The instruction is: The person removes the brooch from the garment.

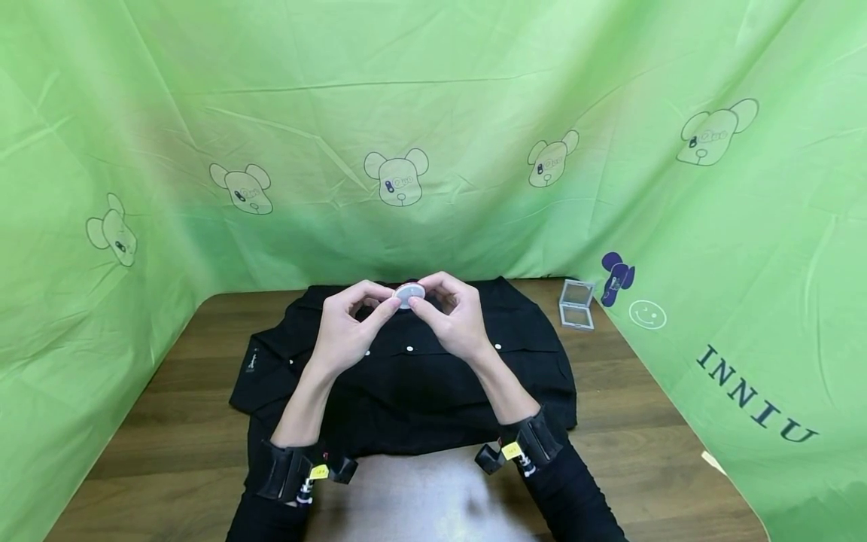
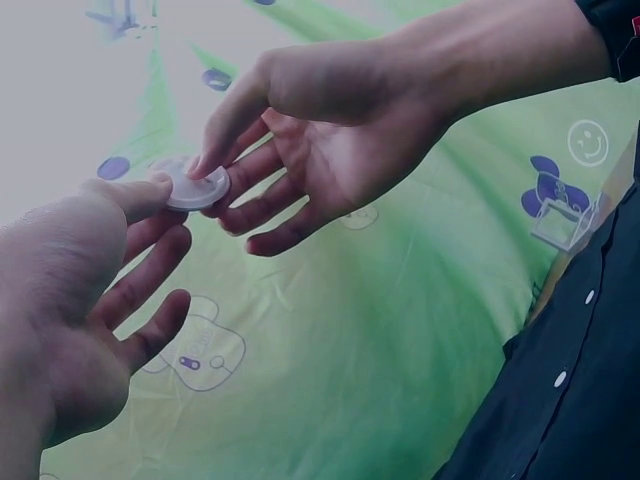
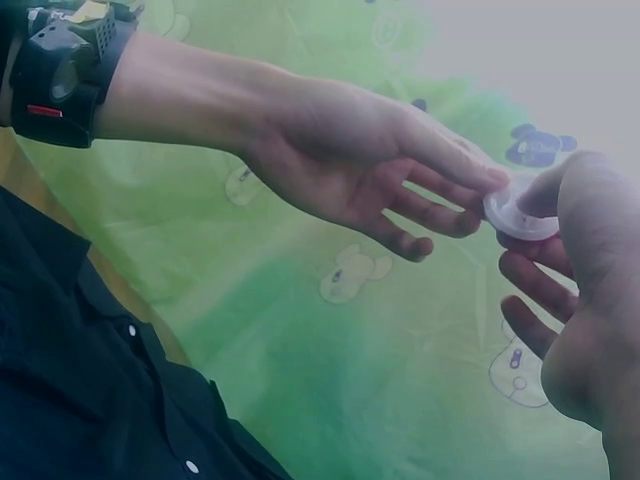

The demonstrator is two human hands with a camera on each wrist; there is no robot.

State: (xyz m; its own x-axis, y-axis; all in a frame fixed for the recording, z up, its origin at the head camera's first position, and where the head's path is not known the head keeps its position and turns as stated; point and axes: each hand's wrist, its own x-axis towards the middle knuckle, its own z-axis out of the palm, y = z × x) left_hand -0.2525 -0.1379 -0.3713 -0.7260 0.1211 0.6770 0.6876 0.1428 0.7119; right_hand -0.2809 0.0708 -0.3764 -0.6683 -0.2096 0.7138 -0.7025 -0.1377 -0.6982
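Observation:
A small round white disc [image 1: 410, 291] with a reddish edge is held up between both hands, over the upper part of a black button shirt [image 1: 433, 384]. My left hand [image 1: 344, 325] pinches the disc's left side, its thumb on the pale face. From the other side, my right hand [image 1: 455, 320] pinches it with thumb and forefinger. The left wrist view shows both thumbs on the disc [image 2: 208, 190] and the other fingers loosely bent below. In the right wrist view the disc [image 3: 518, 218] is partly covered by the right thumb.
The shirt lies spread on a wooden table [image 1: 630, 429]. An opened clear square case [image 1: 576, 305] sits at the back right, beside the green printed curtain [image 1: 474, 226] that encloses the table's back and sides.

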